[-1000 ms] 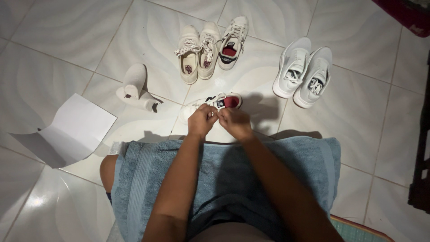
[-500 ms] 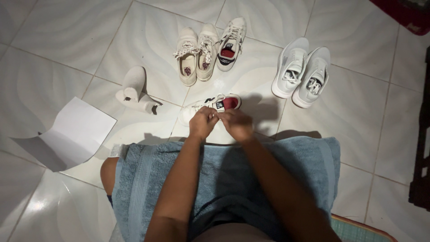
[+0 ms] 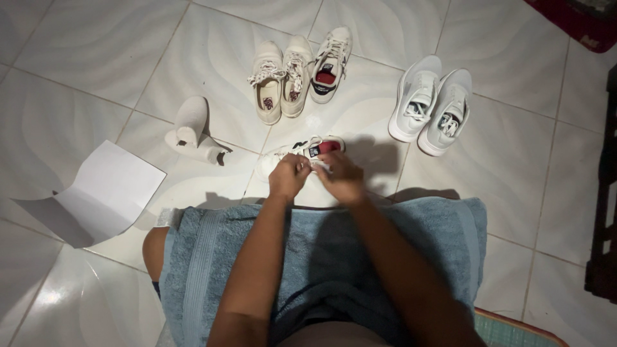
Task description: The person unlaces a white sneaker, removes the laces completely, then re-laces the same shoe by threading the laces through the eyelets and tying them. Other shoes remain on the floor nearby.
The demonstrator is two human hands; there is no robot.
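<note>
A white sneaker with a red insole [image 3: 307, 151] lies on its side on the floor just beyond my knees. My left hand [image 3: 288, 178] and my right hand [image 3: 342, 180] are both closed on its laces, side by side over the shoe's near half. The fingers hide most of the laces. A blue towel [image 3: 270, 257] covers my lap below the forearms.
On the tiled floor stand a cream pair of sneakers [image 3: 281, 81], a single white sneaker with red lining [image 3: 330, 63] and a white pair [image 3: 432, 103]. At left lie white shoe inserts [image 3: 191, 130] and a folded white paper [image 3: 106, 191]. Dark furniture [image 3: 605, 193] lines the right edge.
Both hands stay on the sneaker's laces with only small finger movements. The shoe has not shifted.
</note>
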